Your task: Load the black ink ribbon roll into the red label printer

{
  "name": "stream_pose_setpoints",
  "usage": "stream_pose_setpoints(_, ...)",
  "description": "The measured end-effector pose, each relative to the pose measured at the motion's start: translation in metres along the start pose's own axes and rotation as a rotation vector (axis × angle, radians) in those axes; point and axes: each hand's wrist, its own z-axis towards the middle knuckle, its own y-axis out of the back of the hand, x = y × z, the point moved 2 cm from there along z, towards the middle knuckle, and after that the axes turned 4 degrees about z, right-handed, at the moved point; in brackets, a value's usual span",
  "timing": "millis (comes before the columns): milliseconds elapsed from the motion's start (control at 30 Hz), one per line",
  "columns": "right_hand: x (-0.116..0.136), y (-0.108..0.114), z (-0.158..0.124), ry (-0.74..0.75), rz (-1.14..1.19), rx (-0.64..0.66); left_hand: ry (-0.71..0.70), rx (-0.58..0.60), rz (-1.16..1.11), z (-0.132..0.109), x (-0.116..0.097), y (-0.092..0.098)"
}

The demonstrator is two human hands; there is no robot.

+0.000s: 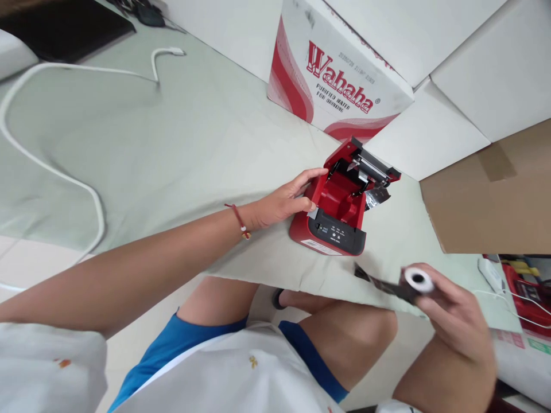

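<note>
A small red and black receipt printer (333,226) stands on the cloth with its lid raised, so its red paper bay lies bare. My left hand (286,202) grips the printer's left side, thumb near the front edge and fingers by the lid hinge. To the right and nearer my body, my right hand (451,310) is closed around a paper roll (419,280), white at its end with a dark core hole. A dark strip (381,285) trails left from the roll, slightly blurred. A shiny silver-black wrapper piece (377,198) shows just behind the printer's right side.
A Wahaha water carton (336,80) stands behind the printer, against white boxes (430,126). A brown cardboard box (486,195) is at right, with another red device (527,295) below it. A white cable (51,166) curves across the cloth-covered table (193,132) at left.
</note>
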Motion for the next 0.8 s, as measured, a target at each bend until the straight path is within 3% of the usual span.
stream_pose_setpoints(67,0.043,0.013,0.005,0.303,0.151,0.181,0.011,0.001,-0.004,0.0,-0.001,0.0)
stream_pose_setpoints(133,0.069,0.014,0.022,0.355,0.156,0.198,0.017,0.002,-0.012,0.0,-0.002,0.0)
stream_pose_setpoints(300,0.071,-0.021,0.1,0.02,-0.153,0.026,0.012,-0.009,-0.013,0.001,-0.003,-0.001)
stream_pose_setpoints(467,0.067,-0.05,0.159,-0.057,-0.358,0.171,-0.009,-0.007,0.009,0.001,-0.001,-0.001)
stream_pose_setpoints(600,0.081,-0.057,0.17,-0.055,-0.576,0.168,-0.018,-0.01,-0.016,0.001,0.001,-0.001)
stream_pose_setpoints(800,0.104,-0.081,0.155,-0.067,-0.942,0.155,-0.008,-0.013,0.039,-0.002,-0.005,-0.001)
